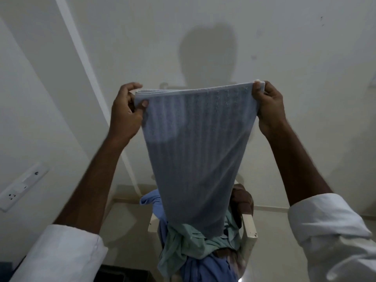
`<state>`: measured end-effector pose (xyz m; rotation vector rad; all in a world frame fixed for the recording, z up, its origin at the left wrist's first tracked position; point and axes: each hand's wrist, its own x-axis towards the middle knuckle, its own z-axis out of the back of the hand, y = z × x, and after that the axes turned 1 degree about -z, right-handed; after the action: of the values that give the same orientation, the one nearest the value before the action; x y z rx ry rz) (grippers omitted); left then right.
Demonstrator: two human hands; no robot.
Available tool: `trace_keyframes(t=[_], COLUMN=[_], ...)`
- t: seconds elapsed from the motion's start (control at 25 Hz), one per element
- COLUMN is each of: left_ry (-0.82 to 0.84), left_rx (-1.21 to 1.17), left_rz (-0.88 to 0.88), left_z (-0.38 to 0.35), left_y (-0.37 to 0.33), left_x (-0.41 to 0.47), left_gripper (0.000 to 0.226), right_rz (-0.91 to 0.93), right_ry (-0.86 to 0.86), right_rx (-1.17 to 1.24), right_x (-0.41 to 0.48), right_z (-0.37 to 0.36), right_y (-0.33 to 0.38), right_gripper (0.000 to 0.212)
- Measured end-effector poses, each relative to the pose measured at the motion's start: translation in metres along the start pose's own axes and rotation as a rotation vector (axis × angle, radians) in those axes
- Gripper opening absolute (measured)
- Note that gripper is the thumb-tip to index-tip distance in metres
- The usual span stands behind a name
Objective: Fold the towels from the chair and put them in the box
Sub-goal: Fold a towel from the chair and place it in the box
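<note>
White sleeves [61, 253] sit nearest. Left hand [128, 110] and right hand [268, 106] each pinch a top corner of the blue towel [195, 139], which hangs doubled above the chair [249, 226] and its pile [183, 243]. It looks soft, light and limp, so it is best held by the corners.

Two hands [126, 115] [270, 110], one lifted towel [197, 139], one chair [250, 226]

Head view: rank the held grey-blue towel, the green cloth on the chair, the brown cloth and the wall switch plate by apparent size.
1. grey-blue towel, nearest the camera.
2. green cloth.
3. switch plate and brown cloth look alike; the brown cloth is partly hidden behind the towel, so they are left unranked.
</note>
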<state>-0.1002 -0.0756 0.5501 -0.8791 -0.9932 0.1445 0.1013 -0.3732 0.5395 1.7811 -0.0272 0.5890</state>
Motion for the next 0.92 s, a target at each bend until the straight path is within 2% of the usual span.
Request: trace_keyframes(t=[0.12, 0.24, 0.32, 0.4, 0.44, 0.48, 0.52, 0.6, 0.64, 0.68, 0.8, 0.92], left_ry=[0.05, 0.19, 0.306, 0.415, 0.441, 0.446, 0.408, 0.296, 0.246, 0.216, 0.222, 0.262], left_rx=[-0.034, -0.09, -0.298, -0.705, -0.823, -0.811, -0.63, -0.064, 0.067, 0.07, -0.363, -0.372], left_rz=[0.169, 0.211, 0.207, 0.255, 0.307, 0.338, 0.361, 0.313, 0.287, 0.257, 0.203, 0.202], left_z=[0.006, 0.008, 0.015, 0.028, 0.031, 0.028, 0.022, 0.011, 0.009, 0.01, 0.02, 0.015], left_y=[0.006, 0.013, 0.018, 0.019, 0.019, 0.023, 0.025, 0.024, 0.026, 0.025, 0.013, 0.014], left_x=[0.007, 0.0, -0.009, -0.016, -0.019, -0.018, -0.013, -0.003, -0.001, -0.002, -0.008, -0.002], left_gripper=[0.014, 0.015, 0.008, 0.006, 0.006, 0.002, 0.01, 0.019, 0.024, 0.025, 0.018, 0.013], right_rz=[-0.075, -0.209, -0.178, -0.06, -0.024, -0.034, -0.078, -0.179, -0.22, -0.233, -0.158, -0.184], right_ry=[0.114, 0.129, 0.312, 0.579, 0.673, 0.695, 0.626, 0.369, 0.334, 0.366, 0.464, 0.345], right_rx=[-0.004, -0.14, -0.067, 0.15, 0.229, 0.229, 0.174, -0.009, 0.015, 0.117, 0.391, 0.294], right_x=[0.004, 0.005, 0.001, -0.01, -0.014, -0.016, -0.012, -0.005, -0.003, -0.005, -0.014, -0.013], right_z=[0.002, 0.0, 0.013, 0.024, 0.026, 0.021, 0.013, -0.001, 0.0, 0.003, 0.013, 0.011], right_y=[0.004, 0.005, 0.006, 0.013, 0.014, 0.013, 0.008, 0.004, -0.001, -0.003, -0.002, -0.006], right_gripper=[0.025, 0.037, 0.021, 0.019, 0.018, 0.016, 0.017, 0.017, 0.017, 0.017, 0.022, 0.021])
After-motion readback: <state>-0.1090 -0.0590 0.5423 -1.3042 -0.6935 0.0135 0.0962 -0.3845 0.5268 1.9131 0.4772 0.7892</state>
